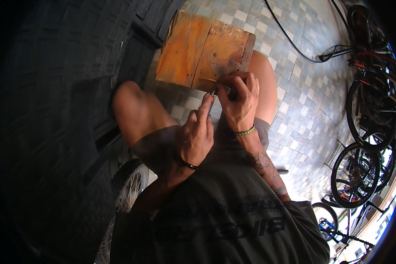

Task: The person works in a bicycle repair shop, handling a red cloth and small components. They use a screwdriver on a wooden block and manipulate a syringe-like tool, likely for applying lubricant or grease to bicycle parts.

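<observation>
My left hand [194, 140] is closed around a slim tool [211, 100] with an orange and dark body and a thin metal tip, its index finger stretched along it. The tip points away from me, toward the fingers of my right hand [241, 100]. That hand is curled in a pinch close to the tip; what sits between its fingers is too small and hidden to name. Both hands are over my lap, at the near edge of a low wooden stool [224, 46] with orange-stained, worn planks.
The stool stands between my bare knees on a tiled floor [290, 94]. Several bicycles [355, 176] line the right side, and a black cable [290, 42] runs over the floor at the upper right. A dark panelled surface [75, 88] fills the left, with a bicycle wheel [132, 187] beside me.
</observation>
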Demonstrator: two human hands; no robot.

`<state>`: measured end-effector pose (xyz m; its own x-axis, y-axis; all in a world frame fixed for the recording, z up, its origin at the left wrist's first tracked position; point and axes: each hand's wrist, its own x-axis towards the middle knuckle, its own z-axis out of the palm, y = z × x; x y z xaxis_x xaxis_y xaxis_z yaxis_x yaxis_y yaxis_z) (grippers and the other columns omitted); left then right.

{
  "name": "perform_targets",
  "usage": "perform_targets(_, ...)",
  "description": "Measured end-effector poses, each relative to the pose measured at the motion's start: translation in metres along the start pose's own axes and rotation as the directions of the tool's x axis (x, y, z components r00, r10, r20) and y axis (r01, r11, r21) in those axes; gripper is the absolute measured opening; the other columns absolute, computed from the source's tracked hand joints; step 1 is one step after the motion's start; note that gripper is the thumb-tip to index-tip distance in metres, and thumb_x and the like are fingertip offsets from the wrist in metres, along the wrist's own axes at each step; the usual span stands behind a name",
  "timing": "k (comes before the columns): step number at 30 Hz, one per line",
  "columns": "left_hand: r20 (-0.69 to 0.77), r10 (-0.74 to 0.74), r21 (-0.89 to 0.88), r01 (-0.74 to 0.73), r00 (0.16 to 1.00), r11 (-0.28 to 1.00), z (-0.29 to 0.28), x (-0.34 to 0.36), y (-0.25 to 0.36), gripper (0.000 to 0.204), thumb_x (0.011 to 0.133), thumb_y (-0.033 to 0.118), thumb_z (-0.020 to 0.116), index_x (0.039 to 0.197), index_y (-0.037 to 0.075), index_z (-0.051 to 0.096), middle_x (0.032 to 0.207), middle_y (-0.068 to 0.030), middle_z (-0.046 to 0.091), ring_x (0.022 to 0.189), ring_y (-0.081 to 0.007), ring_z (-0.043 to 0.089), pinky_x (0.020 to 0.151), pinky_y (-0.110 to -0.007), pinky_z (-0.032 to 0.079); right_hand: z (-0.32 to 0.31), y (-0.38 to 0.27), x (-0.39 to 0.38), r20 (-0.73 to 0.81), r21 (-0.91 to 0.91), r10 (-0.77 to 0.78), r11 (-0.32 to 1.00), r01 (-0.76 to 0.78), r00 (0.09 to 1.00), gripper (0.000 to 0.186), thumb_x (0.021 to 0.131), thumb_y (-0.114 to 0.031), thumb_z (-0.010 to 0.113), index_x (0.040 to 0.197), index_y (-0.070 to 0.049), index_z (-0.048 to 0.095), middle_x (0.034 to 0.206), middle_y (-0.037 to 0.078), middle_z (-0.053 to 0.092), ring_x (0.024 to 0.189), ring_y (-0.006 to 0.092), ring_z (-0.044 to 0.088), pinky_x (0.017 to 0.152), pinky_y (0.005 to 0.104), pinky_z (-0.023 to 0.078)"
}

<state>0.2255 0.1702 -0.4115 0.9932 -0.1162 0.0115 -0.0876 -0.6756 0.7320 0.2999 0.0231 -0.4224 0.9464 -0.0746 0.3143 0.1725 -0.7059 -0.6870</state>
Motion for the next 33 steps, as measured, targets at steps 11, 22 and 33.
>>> perform_targets(11,0.134,-0.132,0.121,0.116,0.982,0.986,-0.006,-0.004,0.014,0.062,0.101,-0.001,0.059,0.159,0.004,0.038,0.135,-0.0241,0.066,0.109,-0.0404,0.070,0.088,-0.045,0.059,-0.002,0.000,0.002,0.018,0.012,0.010,1.000,-0.010,1.000,0.018,0.075,-0.005,0.082,0.090,-0.013,0.076,0.096,0.002,0.066,0.089,0.0247,0.058,0.083,0.0387,0.044)
perform_targets(22,0.085,-0.071,0.032,0.069,0.994,0.997,-0.007,0.004,0.014,0.062,0.100,-0.005,0.058,0.159,0.002,0.041,0.129,-0.0237,0.069,0.099,-0.0381,0.071,0.082,-0.043,0.059,-0.004,0.004,0.005,0.063,0.020,0.035,0.999,-0.036,0.997,0.018,0.077,-0.007,0.083,0.093,-0.012,0.077,0.095,0.001,0.067,0.088,0.0249,0.056,0.082,0.0384,0.043)
perform_targets(33,0.025,-0.024,0.065,0.023,0.999,0.998,-0.003,0.005,0.007,0.072,0.093,-0.006,0.064,0.160,0.010,0.044,0.086,-0.0203,0.063,0.071,-0.0363,0.069,0.063,-0.044,0.055,-0.005,0.004,0.006,0.093,0.011,0.048,0.999,-0.049,0.994,0.018,0.078,-0.007,0.083,0.095,-0.012,0.078,0.095,0.001,0.067,0.089,0.0247,0.056,0.082,0.0383,0.043)
